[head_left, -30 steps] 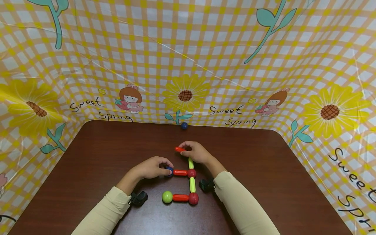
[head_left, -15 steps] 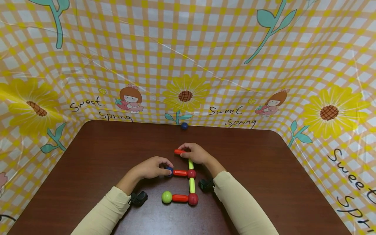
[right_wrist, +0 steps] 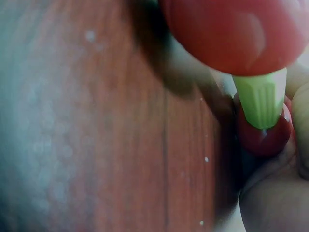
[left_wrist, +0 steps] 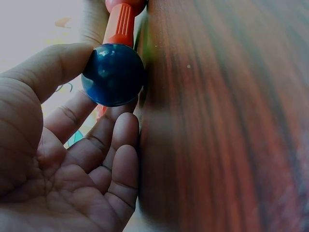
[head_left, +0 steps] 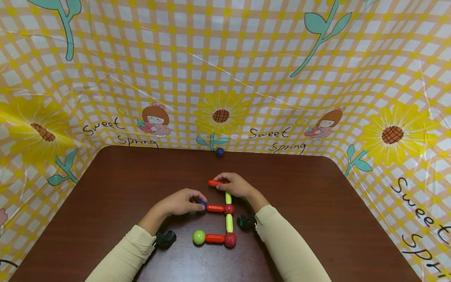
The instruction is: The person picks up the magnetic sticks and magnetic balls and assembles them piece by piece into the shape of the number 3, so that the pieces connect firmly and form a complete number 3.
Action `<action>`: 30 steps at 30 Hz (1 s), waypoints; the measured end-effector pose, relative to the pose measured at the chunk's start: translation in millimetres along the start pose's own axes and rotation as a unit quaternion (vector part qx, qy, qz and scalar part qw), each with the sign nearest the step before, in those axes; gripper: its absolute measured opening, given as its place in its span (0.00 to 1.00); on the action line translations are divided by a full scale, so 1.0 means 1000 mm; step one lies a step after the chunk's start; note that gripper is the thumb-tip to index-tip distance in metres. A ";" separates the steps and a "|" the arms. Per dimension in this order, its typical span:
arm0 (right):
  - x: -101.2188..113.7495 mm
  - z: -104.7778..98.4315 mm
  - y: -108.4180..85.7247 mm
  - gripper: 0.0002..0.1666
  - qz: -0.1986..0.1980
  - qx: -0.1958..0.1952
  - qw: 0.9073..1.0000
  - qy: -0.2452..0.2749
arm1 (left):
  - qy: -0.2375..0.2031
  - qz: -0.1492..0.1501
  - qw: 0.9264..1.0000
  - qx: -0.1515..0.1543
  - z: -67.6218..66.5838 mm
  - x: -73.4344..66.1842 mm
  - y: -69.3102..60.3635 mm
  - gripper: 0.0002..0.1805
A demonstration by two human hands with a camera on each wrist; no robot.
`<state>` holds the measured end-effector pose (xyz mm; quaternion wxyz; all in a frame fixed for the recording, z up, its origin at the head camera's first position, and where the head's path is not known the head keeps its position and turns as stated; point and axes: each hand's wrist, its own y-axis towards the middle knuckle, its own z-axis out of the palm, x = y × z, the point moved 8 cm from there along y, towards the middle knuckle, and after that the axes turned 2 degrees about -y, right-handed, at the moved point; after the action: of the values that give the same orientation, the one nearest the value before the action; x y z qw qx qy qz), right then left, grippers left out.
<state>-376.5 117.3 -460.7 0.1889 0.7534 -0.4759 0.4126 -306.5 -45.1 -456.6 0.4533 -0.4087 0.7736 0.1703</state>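
Observation:
Magnetic rods and balls lie joined on the brown table. My left hand pinches a blue ball between thumb and fingers. This ball meets a red rod, whose other end joins a red ball. From there a yellow-green rod runs away under my right hand. That hand pinches another red rod, whose tip points left. In the right wrist view a farther red ball sits at the green rod's end, beside my fingers; the head view hides it.
Nearer, a yellow-green rod leads to a red ball, then a red rod and a light green ball. A loose blue ball lies at the table's back edge, by the checked cloth.
My right hand has come slightly nearer with the red rod, which has moved a little toward me. My left hand keeps its place on the blue ball.

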 end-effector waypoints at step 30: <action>0.001 0.002 -0.001 0.12 -0.006 0.000 1.000 -0.010 | 0.009 0.002 1.000 -0.010 -0.012 -0.001 0.006 0.11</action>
<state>-374.4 115.8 -460.4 0.1861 0.7607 -0.4730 0.4037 -317.4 -48.4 -450.1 0.4420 -0.4126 0.7770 0.1752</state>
